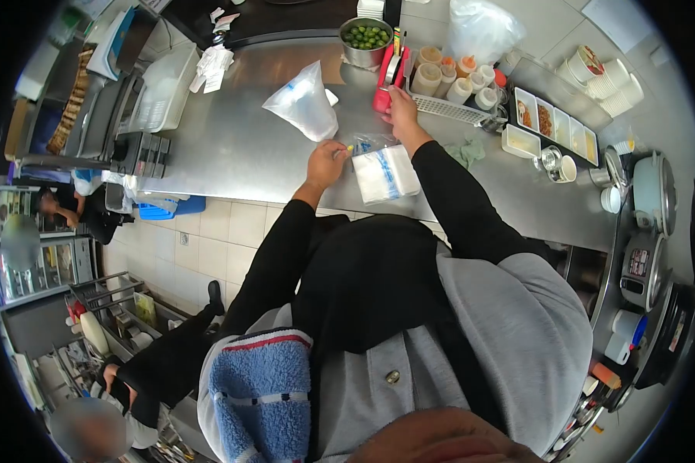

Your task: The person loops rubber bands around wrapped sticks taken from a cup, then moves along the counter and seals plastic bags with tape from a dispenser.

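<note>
My left hand (327,163) is above the counter's front part, its thumb and fingertips pinched on a small yellow piece (350,148), too small to make out fully. My right hand (402,113) grips the near end of a red tape dispenser (383,94), which lies lengthwise away from me. Between my forearms rests a pack of white plastic bags (386,174) with a blue printed band. A clear plastic bag (304,99), puffed out, lies beyond my left hand; its contents are unclear.
On the steel counter (216,143) stand a pot of green limes (365,40), a basket of sauce bottles (448,106) and a tray of toppings (554,123). A green cloth (466,153) lies at right. Co-workers (104,212) are at the left.
</note>
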A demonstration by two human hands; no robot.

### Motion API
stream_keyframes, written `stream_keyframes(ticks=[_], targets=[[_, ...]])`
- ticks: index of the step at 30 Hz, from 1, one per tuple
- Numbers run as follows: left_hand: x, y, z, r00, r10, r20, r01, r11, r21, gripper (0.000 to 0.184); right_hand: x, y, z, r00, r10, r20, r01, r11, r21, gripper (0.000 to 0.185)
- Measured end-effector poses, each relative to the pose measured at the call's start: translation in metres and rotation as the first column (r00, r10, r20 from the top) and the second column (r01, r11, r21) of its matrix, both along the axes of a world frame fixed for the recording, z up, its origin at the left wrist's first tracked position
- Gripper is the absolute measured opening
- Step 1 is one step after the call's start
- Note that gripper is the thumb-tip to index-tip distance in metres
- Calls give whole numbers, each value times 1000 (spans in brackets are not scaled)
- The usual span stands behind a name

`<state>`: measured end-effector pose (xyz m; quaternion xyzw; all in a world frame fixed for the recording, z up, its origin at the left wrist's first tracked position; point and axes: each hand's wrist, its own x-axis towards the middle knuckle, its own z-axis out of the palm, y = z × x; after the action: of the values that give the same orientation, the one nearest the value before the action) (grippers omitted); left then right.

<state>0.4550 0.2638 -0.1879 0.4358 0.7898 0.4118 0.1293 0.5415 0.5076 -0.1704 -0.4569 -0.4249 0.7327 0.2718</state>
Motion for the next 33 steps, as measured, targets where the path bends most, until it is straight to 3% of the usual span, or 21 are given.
stream_keyframes(ticks=[3,8,12,13,16,23,26,33], targets=[[-24,9,7,987,49,150,-11,969,-245,24,-12,7,5,1000,-22,-10,21,995,-93,36],[-64,17,-11,1000,5,-7,-6,992,-123,28,-22,4,21,993,-116,33,120,973,-197,24],[-83,18,-11,998,21,63,-17,998,-66,27,-26,12,18,985,-174,7,171,959,-228,20],[-88,21,-9,1000,12,1,-12,996,-89,26,-28,12,17,981,-194,13,192,954,-232,20],[-90,36,-3,896,-79,436,131,987,-92,25,-30,12,10,975,-220,5,215,946,-241,21],[-83,89,24,898,-308,315,350,933,-86,25,-20,-20,57,967,-256,4,255,962,-99,23],[-84,104,22,883,-367,292,412,904,-111,25,-3,-34,46,977,-179,-118,175,983,-49,19],[-73,121,37,838,-434,331,504,848,-163,26,37,-97,59,996,-92,-5,91,993,-74,17]])
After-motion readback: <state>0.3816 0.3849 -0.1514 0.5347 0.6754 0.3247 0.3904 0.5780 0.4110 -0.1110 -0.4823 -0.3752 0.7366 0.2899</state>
